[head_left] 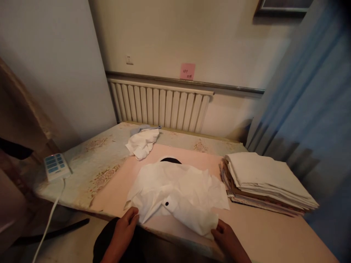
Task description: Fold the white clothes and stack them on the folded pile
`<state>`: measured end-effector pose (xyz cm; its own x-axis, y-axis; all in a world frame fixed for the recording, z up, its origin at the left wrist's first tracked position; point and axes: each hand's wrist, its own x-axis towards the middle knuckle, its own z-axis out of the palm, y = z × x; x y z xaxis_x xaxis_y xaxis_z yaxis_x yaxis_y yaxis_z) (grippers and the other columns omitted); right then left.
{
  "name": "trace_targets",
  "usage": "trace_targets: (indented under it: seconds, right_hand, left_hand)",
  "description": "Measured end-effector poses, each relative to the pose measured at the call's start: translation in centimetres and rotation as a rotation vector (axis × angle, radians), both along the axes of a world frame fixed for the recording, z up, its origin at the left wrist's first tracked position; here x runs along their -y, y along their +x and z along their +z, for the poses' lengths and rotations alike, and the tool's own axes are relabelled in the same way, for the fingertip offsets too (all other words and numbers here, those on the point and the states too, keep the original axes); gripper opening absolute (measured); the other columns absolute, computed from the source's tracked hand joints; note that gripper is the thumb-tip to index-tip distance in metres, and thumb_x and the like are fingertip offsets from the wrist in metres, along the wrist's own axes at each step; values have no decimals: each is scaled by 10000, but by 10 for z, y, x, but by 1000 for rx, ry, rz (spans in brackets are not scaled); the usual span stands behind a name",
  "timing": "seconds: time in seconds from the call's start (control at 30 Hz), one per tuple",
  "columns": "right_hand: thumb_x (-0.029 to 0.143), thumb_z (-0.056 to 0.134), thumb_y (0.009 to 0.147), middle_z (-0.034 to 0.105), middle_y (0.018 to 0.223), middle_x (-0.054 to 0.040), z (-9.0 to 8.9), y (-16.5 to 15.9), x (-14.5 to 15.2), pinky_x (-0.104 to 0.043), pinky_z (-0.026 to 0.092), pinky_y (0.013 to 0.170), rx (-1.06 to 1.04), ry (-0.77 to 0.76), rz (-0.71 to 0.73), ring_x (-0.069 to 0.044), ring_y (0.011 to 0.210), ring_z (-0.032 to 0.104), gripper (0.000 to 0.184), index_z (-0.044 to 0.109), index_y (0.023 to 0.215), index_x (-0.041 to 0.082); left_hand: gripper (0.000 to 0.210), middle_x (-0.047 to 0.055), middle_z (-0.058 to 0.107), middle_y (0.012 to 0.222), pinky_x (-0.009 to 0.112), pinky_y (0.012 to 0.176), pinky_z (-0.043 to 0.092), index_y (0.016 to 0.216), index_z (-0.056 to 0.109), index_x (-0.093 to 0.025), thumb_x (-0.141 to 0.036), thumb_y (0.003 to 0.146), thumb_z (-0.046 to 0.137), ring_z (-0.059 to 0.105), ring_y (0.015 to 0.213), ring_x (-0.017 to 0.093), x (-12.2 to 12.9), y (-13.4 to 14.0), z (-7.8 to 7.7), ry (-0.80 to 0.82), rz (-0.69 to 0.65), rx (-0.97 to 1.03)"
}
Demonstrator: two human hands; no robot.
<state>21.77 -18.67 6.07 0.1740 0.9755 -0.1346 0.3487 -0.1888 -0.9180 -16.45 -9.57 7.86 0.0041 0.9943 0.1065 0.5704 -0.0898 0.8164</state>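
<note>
A thin, rumpled white cloth (175,182) is spread over the pink sheet near the table's front edge. A small black dot (167,204) shows on it, and a black curved patch (171,160) lies at its far edge. My left hand (126,224) is closed, thumb and fingers pinching the cloth's near left edge. At the near right corner, my right hand (225,235) pinches the cloth between thumb and fingers. The cloth's near edge sags and folds between the two hands.
Folded fabrics (268,182) are stacked at the right, near a blue curtain (298,109). Crumpled white and bluish cloths (144,142) lie at the back left. A power strip (57,166) with a white cord sits at the left edge. Behind the table is a radiator (161,104).
</note>
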Motion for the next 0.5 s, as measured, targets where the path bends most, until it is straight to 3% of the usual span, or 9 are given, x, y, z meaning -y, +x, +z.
trace_targets:
  seconds: [0.13, 0.23, 0.3, 0.37, 0.5]
  right_hand:
    - [391, 573, 628, 705, 864, -83, 1, 1, -6, -316, 484, 775, 15, -56, -111, -249, 852, 644, 500, 678, 1038, 125]
    - [428, 592, 626, 697, 996, -117, 7, -4, -13, -342, 480, 845, 51, -21, -205, -268, 974, 632, 567, 673, 1094, 118]
    - [373, 589, 627, 678, 1099, -122, 14, -10, -18, -353, 451, 926, 26, 22, -161, -271, 1057, 609, 532, 679, 1088, 123]
    - [299, 561, 624, 680, 1117, -105, 20, -21, -23, -373, 438, 957, 13, 21, -104, -272, 1063, 611, 507, 680, 1090, 140]
    - [217, 499, 641, 664, 1178, -67, 29, -50, -31, -383, 412, 1004, 62, 77, -17, -259, 1122, 587, 523, 665, 1135, 176]
  left_hand:
    - [185, -34, 581, 653, 273, 671, 457, 723, 511, -230, -393, 775, 441, 582, 667, 171, 11, 9, -5, -11, -23, -69]
    - [241, 27, 673, 880, 309, 781, 487, 902, 554, -212, -392, 755, 489, 642, 837, 205, 7, 15, -13, -53, 43, 8]
    - [395, 98, 666, 1086, 339, 867, 485, 1062, 544, -169, -385, 732, 536, 640, 990, 235, 1, 19, -16, -112, 115, 81]
    - [454, 143, 650, 1155, 365, 913, 475, 1126, 536, -124, -349, 732, 542, 629, 1050, 255, -4, 23, -15, -161, 161, 102]
    - [332, 94, 697, 1084, 371, 924, 473, 1075, 608, -159, -268, 794, 469, 643, 1027, 241, 2, 40, 0, -94, 19, 40]
